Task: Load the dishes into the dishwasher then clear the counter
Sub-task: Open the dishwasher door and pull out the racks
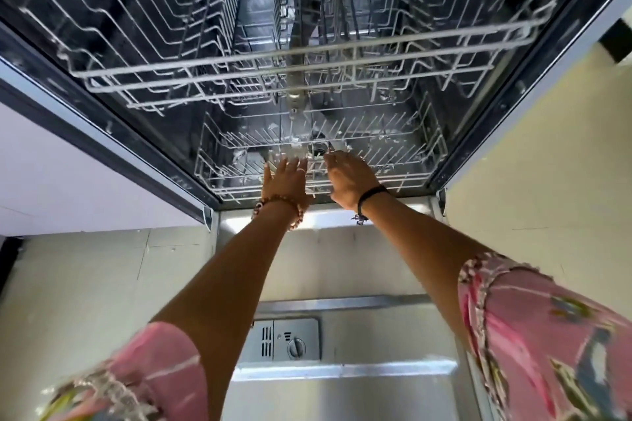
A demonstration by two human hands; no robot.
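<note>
Pale cream cabinet fronts (547, 154) flank the opening on the right, and a white panel (68, 181) runs along the left. Cream floor tiles (102, 277) spread below, faint joints showing. Bright, even light washes over everything, with a dark patch (617, 41) at the far right edge.

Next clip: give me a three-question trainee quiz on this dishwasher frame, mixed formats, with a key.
1. True or false: the lower rack holds plates.
2. The left hand reaches into: A) upper rack B) lower rack C) detergent dispenser
3. Fill in: the dishwasher door is ____.

Key:
1. False; no dishes show in it.
2. B
3. Open; both the left hand and the right hand reach over it.
</note>
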